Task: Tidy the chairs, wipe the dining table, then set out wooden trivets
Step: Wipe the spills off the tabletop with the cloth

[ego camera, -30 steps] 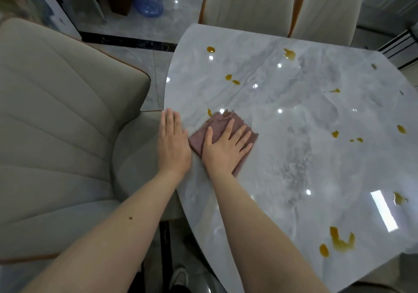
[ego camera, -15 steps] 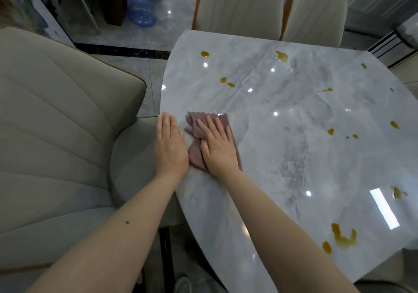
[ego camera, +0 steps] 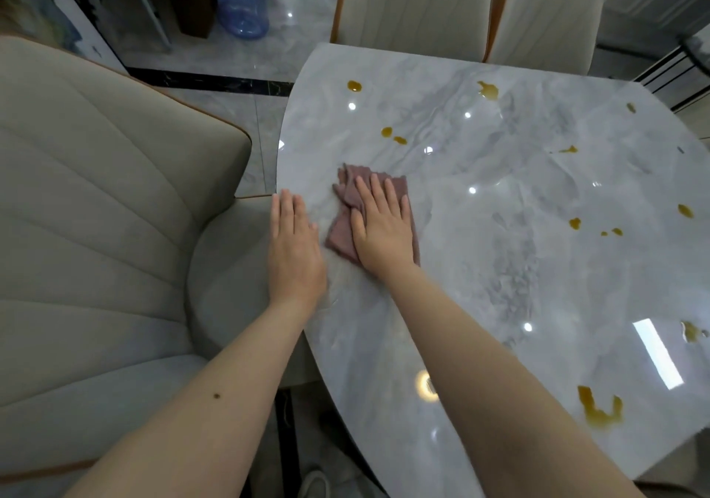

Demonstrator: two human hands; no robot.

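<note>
Both hands are lying flat: the right hand (ego camera: 382, 228) is pressing the crumpled mauve cloth (ego camera: 345, 224) onto the grey marble surface (ego camera: 499, 267) near its edge to wipe, the left hand (ego camera: 294, 251) bracing beside it, empty.

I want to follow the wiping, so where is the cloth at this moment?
In the head view, the pinkish cloth lies flat on the marble table near its left edge, under the right hand and just right of the left hand.
</note>
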